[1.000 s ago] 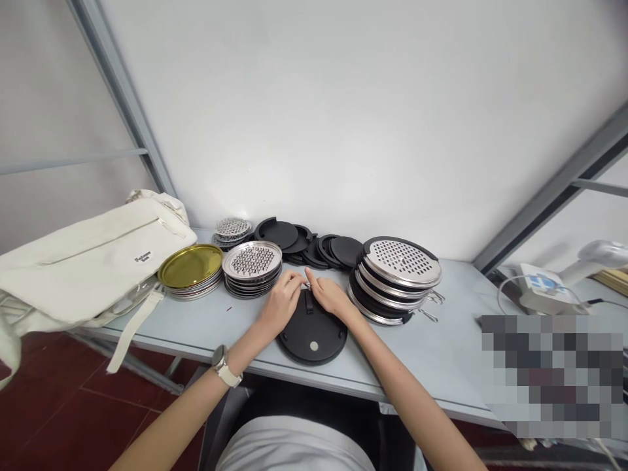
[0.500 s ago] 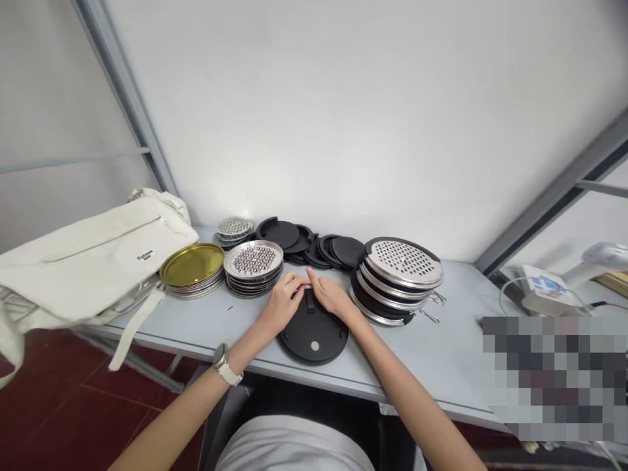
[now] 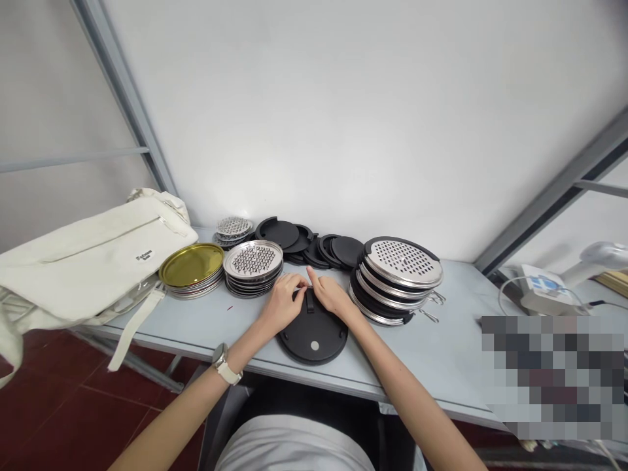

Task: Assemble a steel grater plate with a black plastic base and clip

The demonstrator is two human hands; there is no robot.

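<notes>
A black round base point(image 3: 314, 330) lies flat on the table in front of me, with a short strap-like tab point(image 3: 309, 302) at its far edge and a pale round spot nearer me. My left hand point(image 3: 285, 297) is pinched at the far rim beside the tab; a tiny shiny bit shows at its fingertips, too small to name. Around the rim's far right side curls my right hand point(image 3: 331, 293), thumb up and fingers partly hidden. Just right of it stands a stack of perforated metal discs with black rims point(image 3: 403, 265), with wire loops point(image 3: 432, 307) sticking out.
Left of my hands are a stack of grater discs point(image 3: 253, 260) and a stack topped by a gold lid point(image 3: 192, 265). Black rings and discs point(image 3: 314, 248) lie along the wall, near small grater plates point(image 3: 234, 226). A cream bag point(image 3: 98, 248) covers the table's left end.
My left fingers have shifted slightly and closed nearer the tab at the far rim. My right hand and the black base stay nearly in place.
</notes>
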